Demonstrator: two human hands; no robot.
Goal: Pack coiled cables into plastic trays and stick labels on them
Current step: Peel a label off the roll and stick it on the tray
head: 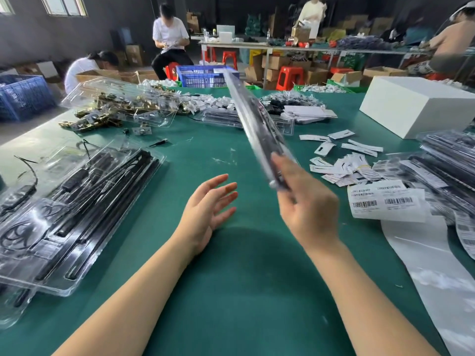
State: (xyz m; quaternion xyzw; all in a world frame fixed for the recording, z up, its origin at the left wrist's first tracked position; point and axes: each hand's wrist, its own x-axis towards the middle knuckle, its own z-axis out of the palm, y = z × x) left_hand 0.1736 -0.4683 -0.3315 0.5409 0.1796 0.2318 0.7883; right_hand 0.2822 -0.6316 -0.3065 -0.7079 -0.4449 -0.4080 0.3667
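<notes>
My right hand [305, 204] grips the near end of a long clear plastic tray [253, 124] packed with black parts. The tray is raised off the green table [231, 278], stands on edge and points away from me, blurred by motion. My left hand [208, 209] hovers just above the table to the left of it, palm turned inward, fingers straight and spread, holding nothing. A stack of clear trays with black cables [72, 209] lies at the left. Barcode labels [385, 200] sit on a backing sheet at the right.
Loose white tags [341, 160] are scattered right of centre. More filled trays [452, 160] are stacked at the far right. A white box [416, 104] stands at the back right, and brass hardware under clear trays [120, 106] at the back left. People work beyond the table.
</notes>
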